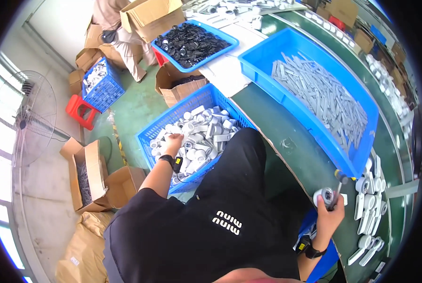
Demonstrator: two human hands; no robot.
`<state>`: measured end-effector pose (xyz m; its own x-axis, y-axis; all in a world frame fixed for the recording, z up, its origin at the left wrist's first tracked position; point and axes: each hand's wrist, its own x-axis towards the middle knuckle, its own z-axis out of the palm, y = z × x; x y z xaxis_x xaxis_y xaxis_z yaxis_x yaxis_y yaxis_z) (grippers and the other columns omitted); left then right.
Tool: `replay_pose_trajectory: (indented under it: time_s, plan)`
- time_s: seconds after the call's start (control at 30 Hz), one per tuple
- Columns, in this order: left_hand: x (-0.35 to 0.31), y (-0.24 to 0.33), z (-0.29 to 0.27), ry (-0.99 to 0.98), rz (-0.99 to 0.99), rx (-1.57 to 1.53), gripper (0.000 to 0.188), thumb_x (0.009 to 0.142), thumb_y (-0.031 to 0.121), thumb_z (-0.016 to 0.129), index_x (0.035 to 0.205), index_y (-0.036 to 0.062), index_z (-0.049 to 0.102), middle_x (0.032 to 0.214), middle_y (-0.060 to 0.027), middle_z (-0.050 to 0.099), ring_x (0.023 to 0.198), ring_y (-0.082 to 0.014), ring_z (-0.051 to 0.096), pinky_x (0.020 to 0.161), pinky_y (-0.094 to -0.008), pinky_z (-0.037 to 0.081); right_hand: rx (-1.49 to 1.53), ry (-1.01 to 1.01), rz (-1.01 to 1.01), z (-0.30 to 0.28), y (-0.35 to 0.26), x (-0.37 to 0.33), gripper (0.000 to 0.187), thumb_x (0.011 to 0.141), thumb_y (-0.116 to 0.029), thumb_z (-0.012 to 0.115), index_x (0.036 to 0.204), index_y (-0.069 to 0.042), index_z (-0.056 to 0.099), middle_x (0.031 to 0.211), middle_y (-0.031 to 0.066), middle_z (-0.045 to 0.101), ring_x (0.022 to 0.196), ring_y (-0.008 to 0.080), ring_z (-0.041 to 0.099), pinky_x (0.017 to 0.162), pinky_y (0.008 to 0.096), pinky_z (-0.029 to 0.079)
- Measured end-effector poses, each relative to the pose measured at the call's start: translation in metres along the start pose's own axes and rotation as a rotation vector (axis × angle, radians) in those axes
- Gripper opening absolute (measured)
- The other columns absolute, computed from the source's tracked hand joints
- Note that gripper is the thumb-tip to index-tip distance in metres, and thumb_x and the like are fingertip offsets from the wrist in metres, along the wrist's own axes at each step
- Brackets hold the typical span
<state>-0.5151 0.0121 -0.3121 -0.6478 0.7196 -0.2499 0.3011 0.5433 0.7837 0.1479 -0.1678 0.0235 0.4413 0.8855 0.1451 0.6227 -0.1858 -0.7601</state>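
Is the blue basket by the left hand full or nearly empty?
Well stocked: white plastic parts cover the floor of the blue basket, heaped in places, and the left hand reaches into them.

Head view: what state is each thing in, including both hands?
Left hand: reaching into the blue basket, fingers on white parts.
Right hand: gripping a round white part.
Blue basket: heaped with white parts.
Large blue tray: holds grey strips.
Far blue tray: full of black parts.

Blue latticed crate (147, 137) of white plastic parts (202, 134). Blue tray (262, 61) of grey strips (324, 94); another blue tray (229, 40) of black pieces (192, 42). Dark green worktable (291, 141). Red stool (81, 111). Brown cardboard boxes (90, 174). Black shirt (196, 226) with white lettering.
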Motion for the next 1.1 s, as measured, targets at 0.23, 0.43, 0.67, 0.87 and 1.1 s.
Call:
replay_pose_trajectory:
  time_s: [0.23,0.43,0.67,0.87,1.1]
  plan:
    - [-0.02,0.011,0.06,-0.248,0.113,0.283,0.071,0.087,0.039,0.088,0.143,-0.0001,0.068,0.124,-0.0241,0.077,0.118,-0.0351,0.074,0.103,-0.0441,0.056,0.548,-0.193,0.134,0.023,-0.023,0.0,0.042,0.1,-0.01,0.078,0.14,-0.002,0.068,0.092,-0.0056,0.06,0.067,0.0011,0.05,0.056,0.0201,0.036]
    - [-0.076,0.145,0.08,-0.139,0.916,0.192,0.042,0.087,0.011,0.086,0.124,-0.0022,0.072,0.118,-0.0214,0.074,0.107,-0.0362,0.073,0.093,-0.043,0.058,0.64,0.009,0.223,0.003,0.013,0.015,0.031,0.103,-0.007,0.073,0.134,-0.003,0.073,0.089,-0.0061,0.059,0.056,-0.0004,0.044,0.046,0.0208,0.031]
    - [-0.331,0.362,0.078,-0.616,1.598,-0.134,0.046,0.085,0.012,0.087,0.126,0.0011,0.07,0.124,-0.0192,0.071,0.109,-0.0364,0.072,0.092,-0.0426,0.059,0.692,0.058,0.304,-0.001,0.042,0.004,0.035,0.1,-0.005,0.074,0.135,-0.003,0.072,0.089,-0.0032,0.062,0.051,0.0015,0.046,0.043,0.0225,0.035]
    - [-0.369,0.377,0.128,-0.763,1.732,-0.019,0.056,0.082,0.016,0.09,0.132,0.0029,0.07,0.127,-0.0185,0.072,0.113,-0.0355,0.073,0.094,-0.0425,0.059,0.653,0.117,0.273,0.002,0.034,0.004,0.043,0.098,-0.006,0.076,0.141,-0.008,0.072,0.085,-0.0039,0.064,0.052,0.0016,0.049,0.044,0.0229,0.036]
    - [-0.375,0.384,0.145,-1.068,1.052,-0.08,0.031,0.094,0.014,0.079,0.119,-0.002,0.073,0.094,-0.0137,0.081,0.074,-0.0271,0.075,0.07,-0.0387,0.059,0.465,0.015,0.185,0.004,0.035,-0.002,0.045,0.096,-0.01,0.079,0.141,-0.008,0.072,0.077,-0.0079,0.057,0.056,0.0017,0.048,0.052,0.0245,0.038]
